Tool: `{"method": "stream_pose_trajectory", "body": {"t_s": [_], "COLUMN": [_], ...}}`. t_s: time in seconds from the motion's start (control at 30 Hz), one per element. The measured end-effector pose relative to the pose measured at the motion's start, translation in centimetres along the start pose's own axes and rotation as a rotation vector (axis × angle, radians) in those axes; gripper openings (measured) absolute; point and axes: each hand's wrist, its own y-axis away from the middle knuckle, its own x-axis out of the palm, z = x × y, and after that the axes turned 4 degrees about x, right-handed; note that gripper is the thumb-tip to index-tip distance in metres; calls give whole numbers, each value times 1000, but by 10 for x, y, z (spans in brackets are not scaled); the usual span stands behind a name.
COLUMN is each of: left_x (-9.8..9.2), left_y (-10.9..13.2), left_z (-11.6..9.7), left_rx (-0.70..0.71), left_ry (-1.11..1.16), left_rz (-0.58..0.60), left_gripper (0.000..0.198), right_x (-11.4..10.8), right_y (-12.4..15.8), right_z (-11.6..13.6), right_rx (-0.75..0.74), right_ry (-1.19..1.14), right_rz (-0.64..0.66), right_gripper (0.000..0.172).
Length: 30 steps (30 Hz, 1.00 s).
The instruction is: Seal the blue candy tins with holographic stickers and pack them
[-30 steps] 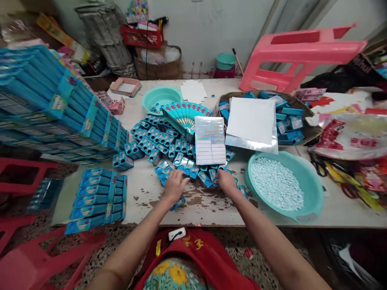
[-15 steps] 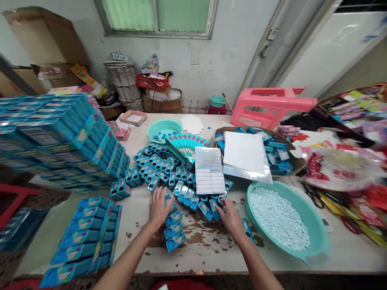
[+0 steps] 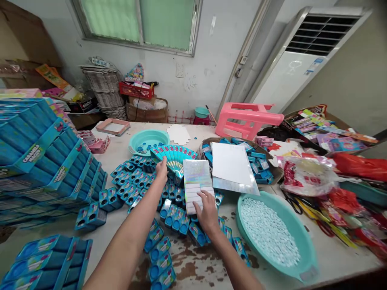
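A fan of blue printed cards [image 3: 178, 155] lies on top of many small blue boxes [image 3: 133, 181] with round holes in their ends. My left hand [image 3: 161, 169] reaches to the left end of the fan, its fingers closed at the edge of a blue card; the fingertips are partly hidden. My right hand [image 3: 207, 209] rests with fingers apart on a shiny sheet of white stickers [image 3: 196, 173], over its lower rows. Below, a short row of blue boxes [image 3: 160, 257] stands near the table's front.
Stacked blue display boxes [image 3: 36, 153] rise at the left. A turquoise basin [image 3: 308, 245] of small white pieces stands right, and another basin [image 3: 149, 137] holds blue discs. Behind are a carton [image 3: 276, 173] of blue packs, white paper [image 3: 229, 165] and a pink stool [image 3: 242, 117].
My left hand has left the blue boxes and moved up to the card fan. My right hand has moved from the boxes onto the sticker sheet. The camera view has shifted right.
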Motion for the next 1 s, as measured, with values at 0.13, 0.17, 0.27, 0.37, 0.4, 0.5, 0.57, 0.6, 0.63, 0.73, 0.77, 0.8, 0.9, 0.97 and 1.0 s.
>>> {"method": "stream_pose_trajectory", "body": {"t_s": [0.13, 0.17, 0.27, 0.37, 0.4, 0.5, 0.57, 0.6, 0.63, 0.73, 0.77, 0.8, 0.9, 0.97, 1.0], "left_x": [4, 4, 3, -17, -31, -95, -142, -162, -179, -207, -211, -213, -215, -213, -211], "left_y": [-33, -34, -27, -13, -7, 24, 64, 90, 117, 196, 215, 230, 256, 266, 270], "left_z": [-2, 1, 10, 4, -2, -27, -34, -31, -21, 43, 70, 98, 155, 165, 162], "left_rx": [-64, -64, -49, -26, 18, 378, 523, 521, 482, 180, 57, -62, -195, -65, 48], "left_ry": [170, 204, 271, 289, 273, 30, -317, -509, -691, -1129, -1226, -1283, -1273, -1232, -1216], "left_rz": [-12, -9, -40, -154, -205, -380, -430, -441, -449, -301, -215, -131, 108, 104, 96], "left_gripper": [26, 26, 28, 27, 26, 28, 27, 24, 20, 15, 18, 22, 33, 44, 53], "right_x": [31, 42, 74, 95, 99, 102, 97, 92, 84, 53, 42, 31, 13, 15, 21], "right_y": [-77, -96, -133, -142, -143, -149, -147, -141, -129, -55, -21, 15, 111, 147, 156], "right_z": [42, 50, 60, 59, 58, 63, 69, 72, 73, 69, 64, 58, 36, 22, 16], "right_rx": [-256, -302, -309, -243, -229, -214, -233, -253, -276, -335, -351, -336, -202, -135, -122], "right_ry": [172, 219, 334, 400, 414, 428, 382, 333, 264, -39, -162, -273, -417, -419, -418], "right_rz": [130, 183, 379, 462, 468, 526, 526, 492, 437, 304, 328, 369, 621, 795, 856], "right_gripper": [54, 62, 72, 76, 79, 87, 86, 82, 77, 60, 57, 55, 71, 90, 98]}}
